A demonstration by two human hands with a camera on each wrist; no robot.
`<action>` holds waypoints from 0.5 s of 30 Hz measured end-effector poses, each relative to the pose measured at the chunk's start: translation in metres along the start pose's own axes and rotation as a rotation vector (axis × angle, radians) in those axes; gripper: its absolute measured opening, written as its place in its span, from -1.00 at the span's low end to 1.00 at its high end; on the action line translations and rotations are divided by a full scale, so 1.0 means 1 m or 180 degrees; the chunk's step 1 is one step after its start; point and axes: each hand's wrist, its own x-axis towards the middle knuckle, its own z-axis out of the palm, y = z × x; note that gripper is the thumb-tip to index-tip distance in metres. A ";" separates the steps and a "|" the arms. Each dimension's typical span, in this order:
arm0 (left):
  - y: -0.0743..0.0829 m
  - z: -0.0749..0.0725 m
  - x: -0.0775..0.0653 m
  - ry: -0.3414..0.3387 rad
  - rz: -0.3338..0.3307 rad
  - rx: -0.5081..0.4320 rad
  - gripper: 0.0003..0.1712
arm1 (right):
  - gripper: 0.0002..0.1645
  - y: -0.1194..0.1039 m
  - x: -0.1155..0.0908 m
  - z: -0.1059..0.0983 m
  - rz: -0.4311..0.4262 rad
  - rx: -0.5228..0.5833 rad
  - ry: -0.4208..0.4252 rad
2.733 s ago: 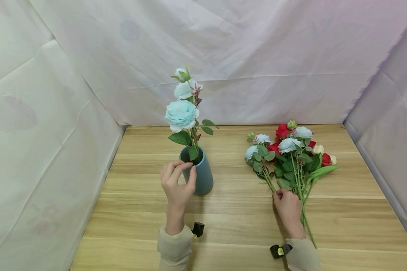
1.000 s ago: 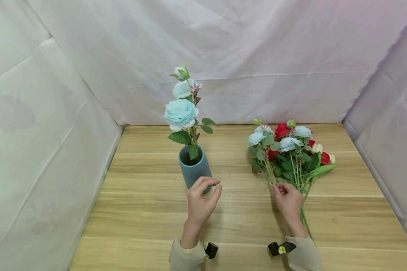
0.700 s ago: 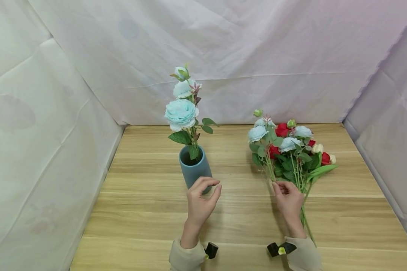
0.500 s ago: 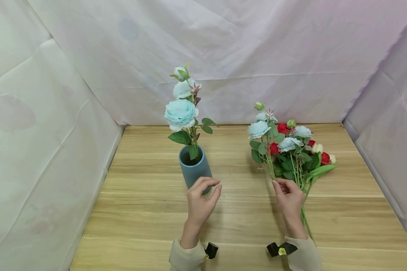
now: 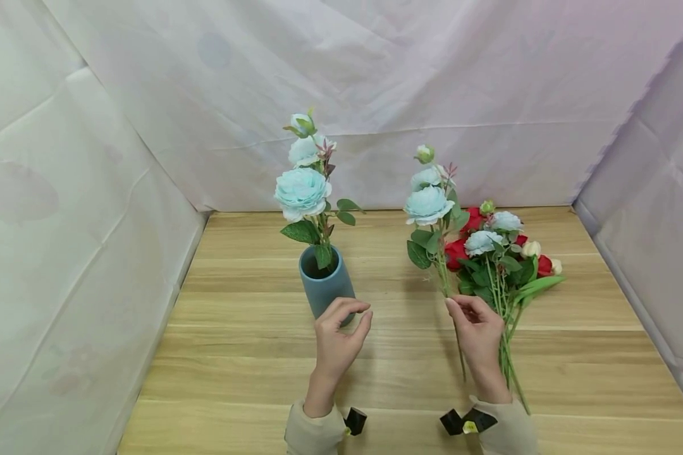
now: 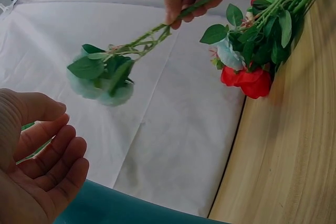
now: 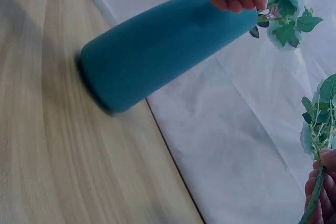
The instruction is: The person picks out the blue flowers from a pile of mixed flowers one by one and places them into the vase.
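My right hand (image 5: pixel 480 335) pinches the green stem of a pale blue peony spray (image 5: pixel 429 206), held upright with its blooms and bud at the top; in the left wrist view the peony spray (image 6: pixel 102 77) crosses the white backdrop. My left hand (image 5: pixel 338 338) holds nothing, its fingers loosely bent with a gap between thumb and forefinger. It hovers just in front of the blue vase (image 5: pixel 323 287), overlapping its lower part in the head view. Another pale blue peony spray (image 5: pixel 303 193) stands in that vase, its lower stem hidden inside.
Right of my right hand lies a pile of loose flowers on the wooden table (image 5: pixel 245 354): red roses (image 5: pixel 455 253), blue peonies (image 5: pixel 484 242) and cream tulips (image 5: pixel 531 249), their stems pointing toward me. A white cloth backdrop (image 5: pixel 375 82) rises along the table's back edge.
My right hand has lifted the peony spray off the table beside the pile, raising it upright and shifting it left. Earlier my left hand moved from the vase's rim to lower right, then stayed.
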 end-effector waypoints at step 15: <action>0.001 0.000 0.000 -0.0026 -0.0068 0.0013 -0.84 | -0.90 0.000 0.003 0.008 -0.0007 0.0859 0.0105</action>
